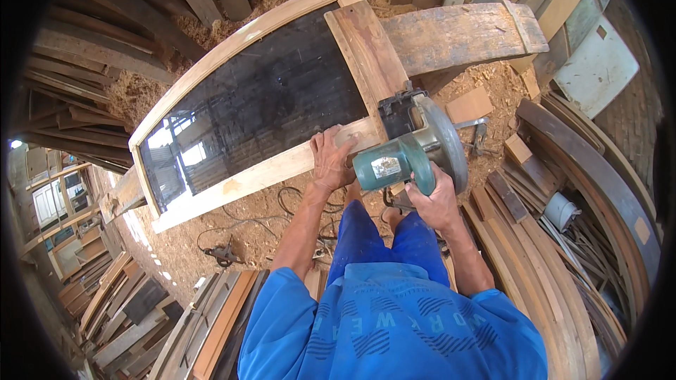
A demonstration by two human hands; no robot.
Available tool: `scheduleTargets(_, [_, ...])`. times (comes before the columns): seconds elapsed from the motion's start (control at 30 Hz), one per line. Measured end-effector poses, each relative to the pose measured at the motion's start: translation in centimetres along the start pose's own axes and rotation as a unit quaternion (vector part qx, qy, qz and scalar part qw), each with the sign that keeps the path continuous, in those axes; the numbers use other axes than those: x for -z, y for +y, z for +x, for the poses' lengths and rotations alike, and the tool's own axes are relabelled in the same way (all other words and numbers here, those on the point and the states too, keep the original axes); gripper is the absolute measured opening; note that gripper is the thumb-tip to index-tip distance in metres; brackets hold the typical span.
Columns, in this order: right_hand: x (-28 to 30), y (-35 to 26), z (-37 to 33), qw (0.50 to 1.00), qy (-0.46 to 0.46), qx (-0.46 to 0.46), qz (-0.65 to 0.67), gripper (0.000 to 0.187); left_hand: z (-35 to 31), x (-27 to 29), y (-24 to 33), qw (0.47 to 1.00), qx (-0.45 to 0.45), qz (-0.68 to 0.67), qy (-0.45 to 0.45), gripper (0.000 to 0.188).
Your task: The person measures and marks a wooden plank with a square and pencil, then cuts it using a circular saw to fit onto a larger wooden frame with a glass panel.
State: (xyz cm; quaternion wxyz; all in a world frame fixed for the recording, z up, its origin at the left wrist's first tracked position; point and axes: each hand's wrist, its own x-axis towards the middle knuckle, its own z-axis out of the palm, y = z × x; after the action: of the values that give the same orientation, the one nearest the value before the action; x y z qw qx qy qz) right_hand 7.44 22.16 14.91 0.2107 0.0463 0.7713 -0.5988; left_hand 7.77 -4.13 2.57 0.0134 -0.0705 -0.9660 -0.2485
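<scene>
A wooden-framed window panel (243, 181) with a dark glass pane (264, 91) lies across a workbench. My left hand (329, 158) rests on the near rail of that frame, its fingers spread over the wood and the thumb toward the saw. In my right hand (435, 203) is the rear handle of a green circular saw (394, 162). The saw sits at the right end of the panel, by the corner where the near rail meets the wide right-hand stile (370, 49). Its round guard hides the blade and the cutting spot.
The worn bench plank (461, 35) runs on to the right beyond the panel. Stacked boards (528, 260) flank me at right, with more timber (120, 10) at far left. Sawdust, a dark cable (260, 222) and a small dark tool (224, 253) lie on the floor. A wood offcut (470, 105) lies right of the saw.
</scene>
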Motion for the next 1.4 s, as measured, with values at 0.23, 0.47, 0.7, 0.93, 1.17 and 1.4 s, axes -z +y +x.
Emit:
scheduleTargets(0.23, [0.1, -0.3, 0.8, 1.000, -0.012, 0.005, -0.016, 0.023, 0.1, 0.2, 0.2, 1.000, -0.002, -0.001, -0.002, 0.066])
scheduleTargets(0.47, [-0.1, -0.9, 1.6, 1.000, -0.015, 0.013, 0.005, 0.027, 0.2, 0.4, 0.2, 1.000, -0.004, -0.004, -0.010, 0.069])
scheduleTargets(0.7, [-0.3, -1.5, 2.4, 1.000, -0.024, 0.005, 0.012, 0.028, 0.3, 0.4, 0.1, 1.000, -0.001, -0.014, -0.011, 0.075])
scheduleTargets(0.93, [-0.4, -1.7, 3.2, 0.999, -0.029, 0.020, 0.007, 0.027, 0.4, 0.6, 0.4, 0.999, 0.008, 0.014, -0.030, 0.076])
scheduleTargets(1.17, [-0.6, -1.8, 4.0, 0.999, -0.029, 0.019, 0.008, 0.027, 0.6, 0.5, 0.6, 0.999, 0.022, 0.007, -0.030, 0.071])
scheduleTargets(1.4, [-0.9, -2.2, 4.7, 1.000, -0.031, 0.004, 0.003, 0.027, 0.2, 0.1, 0.0, 1.000, 0.012, -0.014, 0.006, 0.097])
